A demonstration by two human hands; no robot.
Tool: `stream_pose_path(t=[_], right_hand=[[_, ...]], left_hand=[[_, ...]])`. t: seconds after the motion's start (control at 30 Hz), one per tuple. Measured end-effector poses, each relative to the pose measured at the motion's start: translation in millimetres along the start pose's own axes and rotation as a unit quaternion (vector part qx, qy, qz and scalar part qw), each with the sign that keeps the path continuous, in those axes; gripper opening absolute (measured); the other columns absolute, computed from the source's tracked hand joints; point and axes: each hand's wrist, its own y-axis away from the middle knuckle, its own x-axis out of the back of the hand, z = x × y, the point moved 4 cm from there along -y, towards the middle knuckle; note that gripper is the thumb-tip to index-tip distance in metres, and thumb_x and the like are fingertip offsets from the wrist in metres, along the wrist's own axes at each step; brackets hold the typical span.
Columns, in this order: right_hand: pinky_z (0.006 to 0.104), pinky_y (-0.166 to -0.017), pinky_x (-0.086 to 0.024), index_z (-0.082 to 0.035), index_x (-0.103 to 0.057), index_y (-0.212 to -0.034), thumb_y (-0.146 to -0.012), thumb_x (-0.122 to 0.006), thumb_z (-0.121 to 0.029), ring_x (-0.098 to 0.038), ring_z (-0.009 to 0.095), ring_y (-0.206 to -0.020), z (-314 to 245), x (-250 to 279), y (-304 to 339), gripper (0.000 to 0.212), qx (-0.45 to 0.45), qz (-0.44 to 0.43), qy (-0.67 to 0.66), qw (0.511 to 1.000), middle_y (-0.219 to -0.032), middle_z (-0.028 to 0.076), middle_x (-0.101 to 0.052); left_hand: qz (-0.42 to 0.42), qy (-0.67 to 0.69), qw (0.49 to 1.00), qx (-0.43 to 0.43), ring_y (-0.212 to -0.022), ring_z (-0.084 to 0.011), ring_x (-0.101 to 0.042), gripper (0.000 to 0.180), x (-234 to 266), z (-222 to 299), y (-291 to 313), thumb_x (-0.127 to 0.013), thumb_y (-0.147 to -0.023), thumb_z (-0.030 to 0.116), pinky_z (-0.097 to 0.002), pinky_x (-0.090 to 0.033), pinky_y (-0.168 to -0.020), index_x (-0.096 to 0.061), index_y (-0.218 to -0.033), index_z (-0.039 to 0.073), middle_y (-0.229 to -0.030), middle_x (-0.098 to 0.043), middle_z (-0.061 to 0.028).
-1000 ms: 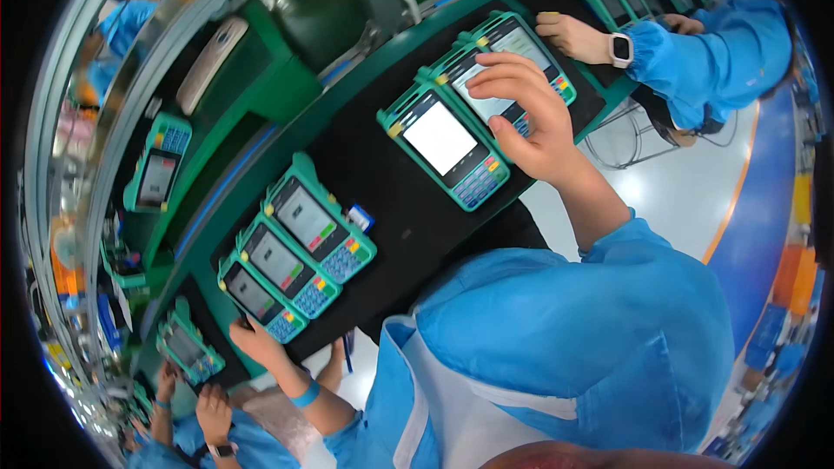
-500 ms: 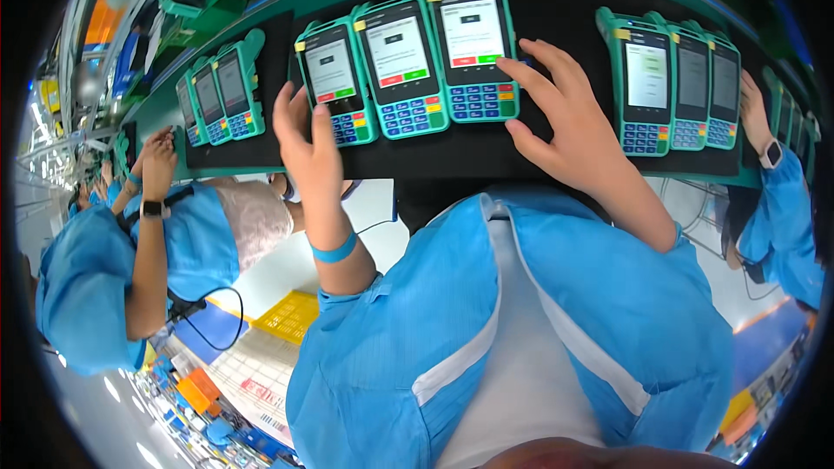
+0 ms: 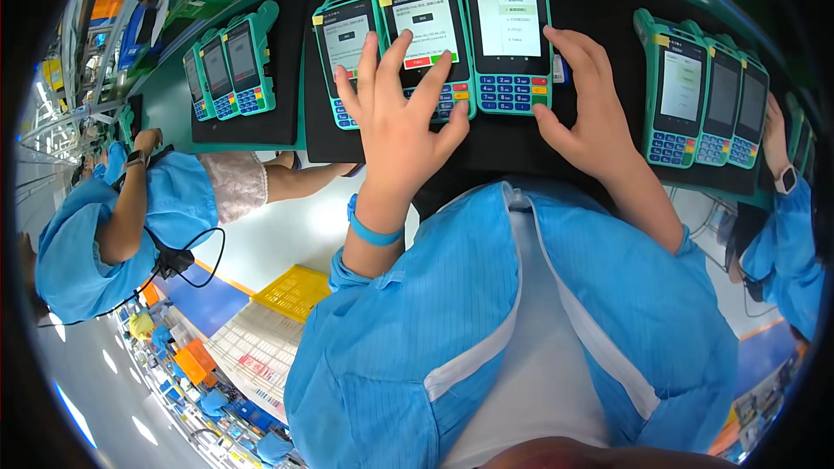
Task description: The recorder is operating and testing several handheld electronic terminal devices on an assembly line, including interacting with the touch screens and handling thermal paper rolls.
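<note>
Three green-cased payment terminals with lit screens stand side by side in front of me: a left terminal (image 3: 346,35), a middle terminal (image 3: 424,16) and a right terminal (image 3: 508,30). Over the middle one, my left hand (image 3: 400,126) is spread open, a fingertip at the green button of its screen. That hand also covers much of the left terminal's lower half. My right hand (image 3: 591,117) has its fingers apart along the right terminal's right edge, the thumb by the green key of its keypad. A list fills the right terminal's screen; the other two show red and green buttons.
More terminals (image 3: 228,69) stand on a black mat at the left, and another group (image 3: 682,95) at the right. A co-worker (image 3: 130,208) in blue stands at the left; another person's hand (image 3: 776,135) touches the right group. A yellow basket (image 3: 294,291) lies below.
My left hand has moved right, from the left terminal onto the middle one. My right hand has left the right terminal's screen, which has switched from red and green buttons to a list.
</note>
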Motion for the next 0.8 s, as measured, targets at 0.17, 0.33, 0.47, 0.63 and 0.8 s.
stream_pose_path(t=[0.17,0.33,0.47,0.63,0.8], right_hand=[[0.0383,-0.088,-0.046,-0.011,-0.038,-0.135,-0.07,-0.067,-0.013,-0.047,0.033,-0.112,6,2,3,0.07,0.014,0.006,0.009,1.0,-0.124,0.018,-0.041],[0.0389,-0.089,-0.045,-0.011,-0.037,-0.135,-0.07,-0.068,-0.014,-0.046,0.033,-0.113,4,0,2,0.071,-0.003,-0.005,0.0,1.0,-0.125,0.018,-0.04],[0.039,-0.089,-0.045,-0.011,-0.037,-0.135,-0.07,-0.068,-0.015,-0.046,0.034,-0.113,5,-1,3,0.071,0.0,-0.004,0.009,1.0,-0.126,0.017,-0.04],[0.0392,-0.089,-0.045,-0.011,-0.037,-0.135,-0.071,-0.068,-0.015,-0.046,0.034,-0.114,7,-1,3,0.071,-0.001,-0.004,0.012,1.0,-0.126,0.018,-0.039],[0.0388,-0.088,-0.046,-0.011,-0.037,-0.135,-0.071,-0.068,-0.015,-0.047,0.034,-0.112,7,-1,5,0.071,-0.002,-0.002,0.013,1.0,-0.127,0.017,-0.039]], left_hand=[[0.095,0.019,0.995,0.012,-0.128,-0.0366,-0.037,0.031,13,-22,13,-0.063,-0.07,0.019,-0.0559,-0.015,-0.106,-0.07,-0.1,0.016,-0.126,-0.053,-0.0096],[0.123,-0.02,0.99,0.061,-0.129,-0.0346,-0.037,0.027,17,-51,25,-0.058,-0.074,0.015,-0.0534,-0.015,-0.107,-0.071,-0.097,0.013,-0.126,-0.053,-0.0073],[0.072,-0.027,0.994,0.084,-0.131,-0.036,-0.034,0.029,12,-58,24,-0.059,-0.075,0.016,-0.0538,-0.015,-0.107,-0.071,-0.101,0.014,-0.128,-0.051,-0.0092],[0.114,0.015,0.99,0.078,-0.13,-0.0377,-0.033,0.03,17,-62,14,-0.06,-0.074,0.016,-0.0524,-0.016,-0.107,-0.07,-0.102,0.015,-0.128,-0.05,-0.0108],[0.124,-0.016,0.99,0.071,-0.131,-0.0393,-0.031,0.031,16,-64,1,-0.061,-0.074,0.018,-0.0524,-0.017,-0.107,-0.07,-0.103,0.014,-0.13,-0.048,-0.012]])
